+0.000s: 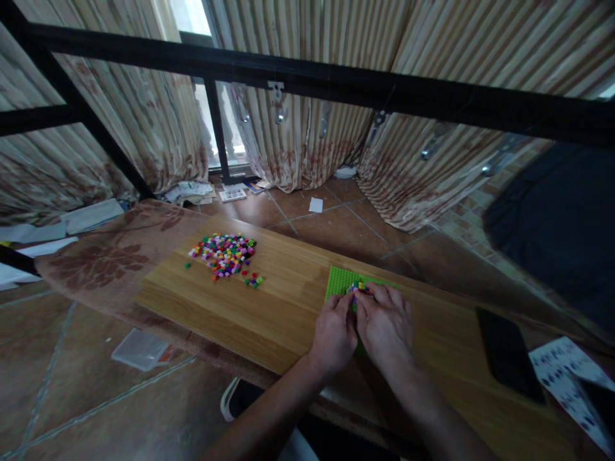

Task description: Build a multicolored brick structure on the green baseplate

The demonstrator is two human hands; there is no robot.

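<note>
A green studded baseplate [339, 280] lies on the wooden board, partly covered by my hands. On it sits a small cluster of colourful toy bricks [358, 287], yellow, green and purple among them. My left hand [335, 330] is at the cluster's left side, its fingers bent together against the bricks. From the right, my right hand [387, 320] reaches over the cluster with fingers curled and the thumb close to the left fingertips. Both hands touch the bricks; whether a single loose brick is between the fingertips is hidden.
A heap of loose small bricks [225, 253] lies on the left of the wooden board [283, 301], with a few strays beside it. A dark flat tablet-like object [509, 352] and a printed sheet [571, 384] are at right. A black metal bar [307, 77] crosses above.
</note>
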